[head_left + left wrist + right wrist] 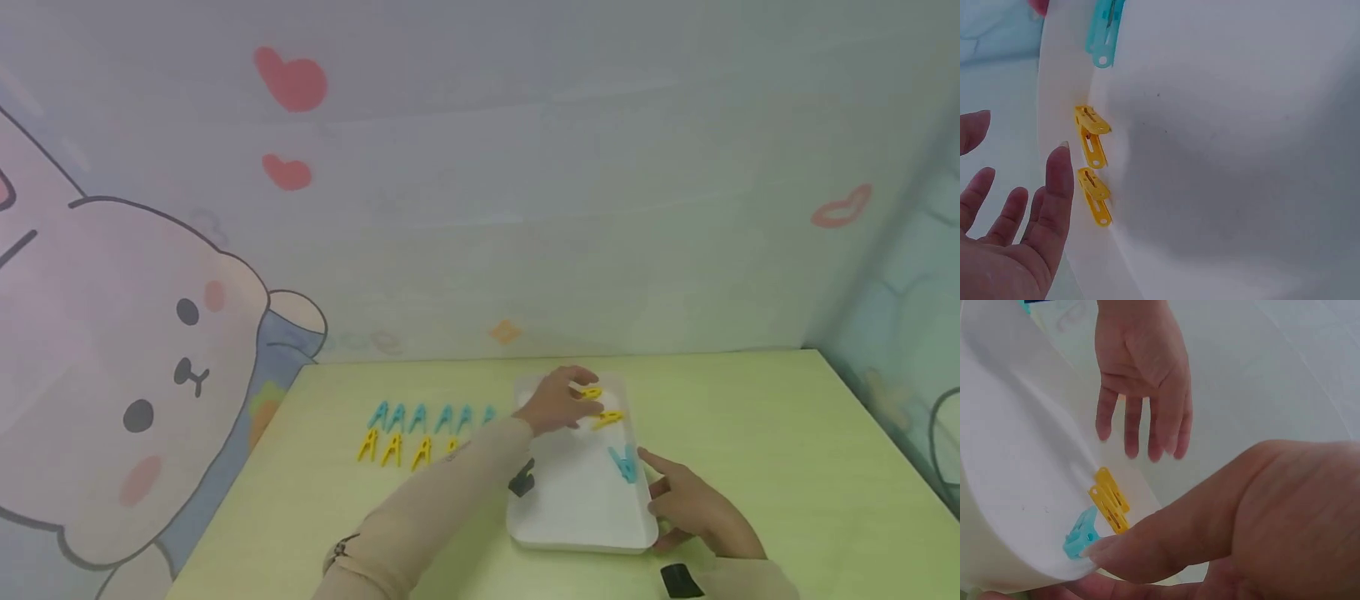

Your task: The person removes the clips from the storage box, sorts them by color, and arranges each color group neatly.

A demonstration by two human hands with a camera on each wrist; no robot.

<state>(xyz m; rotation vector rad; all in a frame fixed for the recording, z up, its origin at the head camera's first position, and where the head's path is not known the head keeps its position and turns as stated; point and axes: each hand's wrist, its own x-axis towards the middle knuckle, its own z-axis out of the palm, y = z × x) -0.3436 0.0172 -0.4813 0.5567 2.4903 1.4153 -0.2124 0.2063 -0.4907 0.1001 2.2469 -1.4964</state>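
A white tray (562, 508) lies on the table, holding two yellow clothespins (609, 418) and a blue clothespin (624, 465) along its right side. My left hand (558, 402) hovers over the tray's far end, close to the yellow clothespins. In the left wrist view its fingers (1058, 187) are spread and hold nothing. At the tray's right edge, my right hand (701, 508) grips the rim. The right wrist view shows its thumb (1166, 540) over the rim beside the blue clothespin (1082, 534), with the other fingers partly hidden outside the wall.
Left of the tray, several blue clothespins (418, 418) stand in a row on the green table (750, 417). A row of yellow clothespins (392, 450) lies in front of them, partly hidden by my left sleeve (442, 508). A patterned backdrop (600, 208) rises behind the table.
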